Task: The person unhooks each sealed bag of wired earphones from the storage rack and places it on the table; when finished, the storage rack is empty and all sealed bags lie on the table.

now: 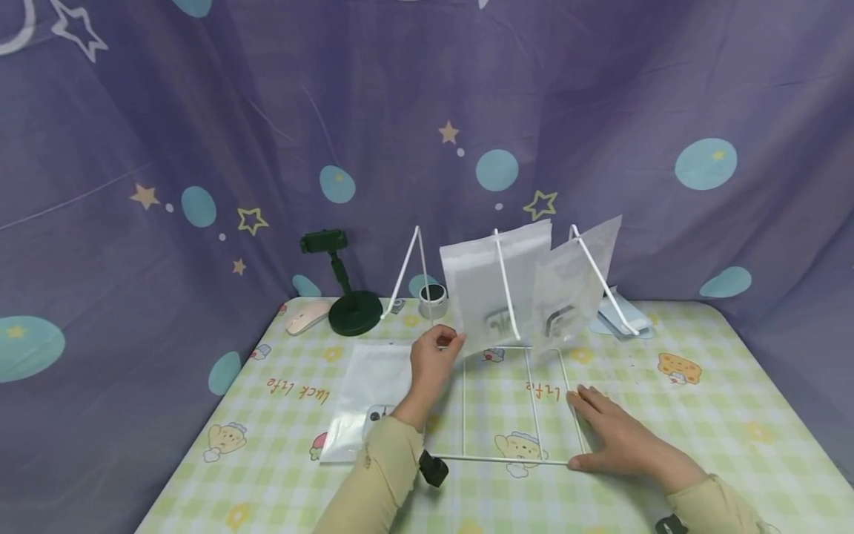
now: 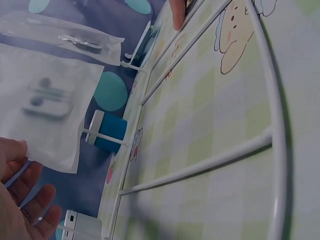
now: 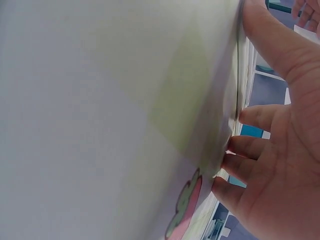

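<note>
A white wire rack (image 1: 507, 459) lies on the table with three prongs slanting up at its far side. A frosted plastic packet (image 1: 477, 285) hangs on the middle prong, a dark-printed item faintly visible inside. At its lower left corner, my left hand (image 1: 432, 367) pinches the edge between thumb and forefinger. A second clear packet (image 1: 577, 285) hangs on the right prong. My right hand (image 1: 617, 437) rests at the rack's right side, fingers spread, thumb by the near corner. The left prong (image 1: 402, 274) bears no packet.
Another flat packet (image 1: 356, 393) lies left of the rack, partly behind my left forearm. Farther back stand a dark green phone stand (image 1: 353, 311), a pink mouse (image 1: 307, 317) and a small white cup (image 1: 434, 300). A light blue item (image 1: 617, 315) sits behind the right prong.
</note>
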{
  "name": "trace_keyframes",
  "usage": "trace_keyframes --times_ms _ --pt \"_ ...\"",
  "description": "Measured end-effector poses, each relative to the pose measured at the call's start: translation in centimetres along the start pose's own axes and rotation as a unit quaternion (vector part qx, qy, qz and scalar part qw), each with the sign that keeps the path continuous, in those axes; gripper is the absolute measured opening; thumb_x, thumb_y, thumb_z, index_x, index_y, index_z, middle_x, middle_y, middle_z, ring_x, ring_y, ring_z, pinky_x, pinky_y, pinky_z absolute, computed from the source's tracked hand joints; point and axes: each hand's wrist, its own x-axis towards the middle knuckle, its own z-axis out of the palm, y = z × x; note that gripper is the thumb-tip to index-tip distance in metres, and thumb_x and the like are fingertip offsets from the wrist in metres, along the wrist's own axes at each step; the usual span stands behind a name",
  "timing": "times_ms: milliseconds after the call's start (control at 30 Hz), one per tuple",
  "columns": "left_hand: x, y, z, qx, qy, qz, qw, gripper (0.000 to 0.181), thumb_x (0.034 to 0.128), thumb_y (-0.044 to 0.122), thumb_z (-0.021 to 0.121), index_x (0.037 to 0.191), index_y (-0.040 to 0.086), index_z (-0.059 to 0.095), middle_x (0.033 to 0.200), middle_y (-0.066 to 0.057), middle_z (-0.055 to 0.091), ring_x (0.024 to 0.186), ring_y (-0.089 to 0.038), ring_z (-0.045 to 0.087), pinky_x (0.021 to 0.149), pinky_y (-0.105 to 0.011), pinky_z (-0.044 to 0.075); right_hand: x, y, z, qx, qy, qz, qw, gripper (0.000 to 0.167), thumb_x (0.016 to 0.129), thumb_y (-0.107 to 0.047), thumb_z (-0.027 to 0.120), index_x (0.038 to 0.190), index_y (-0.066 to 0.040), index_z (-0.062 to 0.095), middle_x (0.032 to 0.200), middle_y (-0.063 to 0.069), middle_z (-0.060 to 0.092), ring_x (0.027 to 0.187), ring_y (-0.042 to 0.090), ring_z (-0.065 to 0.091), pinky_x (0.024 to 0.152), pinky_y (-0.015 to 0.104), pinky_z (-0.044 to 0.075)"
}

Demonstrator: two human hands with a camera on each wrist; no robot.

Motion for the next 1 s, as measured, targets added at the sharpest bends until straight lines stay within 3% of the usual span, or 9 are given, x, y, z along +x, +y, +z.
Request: trace_keyframes --times_ms 300,567,733,867,1000 --pt "-0.1 0.5 0.6 -0.024 -0.019 0.000 0.9995 0.014 0.0867 0.017 0.074 0.089 0.004 0.075 0.084 -0.007 0.072 0.080 -0.021 0.066 0.071 -0.031 0.055 0.0 0.1 0.0 0.003 0.006 -0.006 1.0000 0.107 0.071 -0.062 0.075 0.145 0.006 0.038 0.147 0.035 0.031 0.135 0.056 0.026 0.102 0.067 0.032" --pt "-0.3 0.3 0.7 -0.051 -0.092 -0.027 0.9941 0.019 0.0888 0.019 0.072 0.093 0.001 0.074 0.078 -0.006 0.068 0.067 -0.011 0.055 0.060 -0.026 0.048 -0.1 -0.1 0.0 0.011 -0.002 -0.001 0.9999 0.108 0.071 -0.062 0.075 0.146 0.006 0.037 0.148 0.034 0.030 0.135 0.056 0.025 0.102 0.067 0.032" --pt "-0.5 -0.3 0.7 -0.050 -0.104 -0.023 0.9931 0.020 0.0918 0.020 0.068 0.090 0.001 0.072 0.076 -0.005 0.065 0.066 -0.010 0.052 0.059 -0.025 0.046 0.0 -0.2 -0.1 0.012 -0.005 0.002 0.9999 0.108 0.071 -0.063 0.075 0.146 0.005 0.036 0.149 0.034 0.029 0.135 0.056 0.024 0.102 0.067 0.031" --pt "-0.7 -0.4 0.5 -0.066 -0.111 -0.018 0.9915 0.020 0.0943 0.018 0.065 0.095 -0.001 0.070 0.087 -0.011 0.068 0.073 -0.015 0.060 0.064 -0.030 0.053 0.0 -0.2 -0.1 0.012 -0.004 -0.001 0.9999 0.108 0.072 -0.062 0.075 0.146 0.005 0.036 0.149 0.034 0.029 0.135 0.056 0.024 0.102 0.067 0.032" --pt "-1.1 -0.3 0.0 -0.124 -0.135 -0.026 0.9828 0.024 0.0974 0.015 0.060 0.108 -0.005 0.065 0.096 -0.017 0.065 0.081 -0.023 0.065 0.070 -0.044 0.059 0.0 -0.1 -0.1 0.011 -0.004 -0.003 0.9999 0.107 0.072 -0.062 0.075 0.146 0.005 0.036 0.149 0.034 0.029 0.135 0.056 0.025 0.102 0.067 0.032"
